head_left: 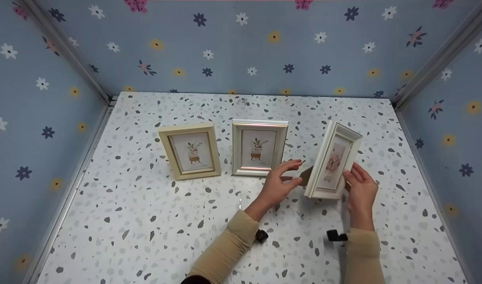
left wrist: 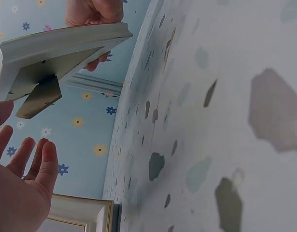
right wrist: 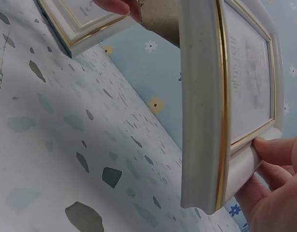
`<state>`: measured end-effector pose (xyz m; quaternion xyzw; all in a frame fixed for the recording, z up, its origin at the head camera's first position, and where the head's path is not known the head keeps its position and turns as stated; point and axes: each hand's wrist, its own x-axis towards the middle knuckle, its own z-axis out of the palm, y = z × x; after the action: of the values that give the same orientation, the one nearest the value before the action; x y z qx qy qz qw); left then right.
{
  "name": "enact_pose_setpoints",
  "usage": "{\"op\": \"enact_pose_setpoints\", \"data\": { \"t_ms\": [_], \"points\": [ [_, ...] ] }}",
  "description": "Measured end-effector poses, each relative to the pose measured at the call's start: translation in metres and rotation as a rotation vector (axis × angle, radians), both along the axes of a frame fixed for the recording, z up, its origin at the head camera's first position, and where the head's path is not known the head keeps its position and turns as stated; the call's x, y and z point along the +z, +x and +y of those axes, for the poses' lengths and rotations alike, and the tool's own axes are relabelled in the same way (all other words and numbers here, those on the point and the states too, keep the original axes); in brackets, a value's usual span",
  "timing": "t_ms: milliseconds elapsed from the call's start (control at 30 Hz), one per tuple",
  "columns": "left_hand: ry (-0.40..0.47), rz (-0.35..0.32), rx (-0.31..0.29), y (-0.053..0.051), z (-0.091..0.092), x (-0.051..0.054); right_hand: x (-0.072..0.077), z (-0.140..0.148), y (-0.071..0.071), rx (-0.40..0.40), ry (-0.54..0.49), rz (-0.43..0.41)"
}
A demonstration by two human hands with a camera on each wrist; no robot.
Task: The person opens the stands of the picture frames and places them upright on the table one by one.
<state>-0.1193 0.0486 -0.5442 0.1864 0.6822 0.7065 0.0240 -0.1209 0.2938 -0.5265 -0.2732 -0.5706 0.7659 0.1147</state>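
Observation:
My right hand [head_left: 361, 191] grips a white picture frame [head_left: 332, 165] by its right edge, thumb on the front and fingers behind. The frame is held up off the table, turned sideways, with a pinkish picture inside. From its back a brown easel stand [left wrist: 40, 99] sticks out. Fingers spread, my left hand [head_left: 278, 185] is beside that stand; its thumb is at the stand, and whether it touches is unclear. Just behind the left hand stands a silver-white picture frame [head_left: 260, 148] with a potted-plant print. Further left, a cream picture frame [head_left: 191, 152] stands with a similar print.
The speckled white table [head_left: 146, 221] lies under everything. Blue flowered panels [head_left: 233, 43] enclose it at the back and both sides, joined by metal posts [head_left: 442, 55]. Black wrist mounts [head_left: 337, 236] protrude from the sleeves.

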Motion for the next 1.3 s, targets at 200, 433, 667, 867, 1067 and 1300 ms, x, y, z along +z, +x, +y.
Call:
{"op": "enact_pose_setpoints", "data": {
  "t_ms": [200, 433, 667, 867, 1067, 1300],
  "points": [
    [-0.056, 0.021, -0.002, 0.0, 0.002, 0.002, 0.001, 0.0, 0.002, -0.008, -0.065, 0.031],
    [-0.092, 0.038, 0.019, 0.0, 0.002, 0.002, 0.001, 0.002, 0.003, -0.002, -0.113, 0.029],
    [-0.061, 0.025, 0.036, 0.0, 0.001, 0.001, 0.002, 0.004, 0.006, 0.016, -0.146, 0.05],
    [-0.066, 0.036, 0.064, -0.001, 0.001, 0.0, 0.002, 0.005, 0.007, 0.025, -0.156, 0.05],
    [-0.062, 0.046, 0.095, -0.001, 0.0, -0.002, 0.0, 0.007, 0.008, 0.04, -0.194, 0.057],
    [-0.053, 0.047, 0.13, -0.002, -0.001, -0.001, 0.002, 0.01, 0.009, 0.068, -0.214, 0.034]
  ]
}}
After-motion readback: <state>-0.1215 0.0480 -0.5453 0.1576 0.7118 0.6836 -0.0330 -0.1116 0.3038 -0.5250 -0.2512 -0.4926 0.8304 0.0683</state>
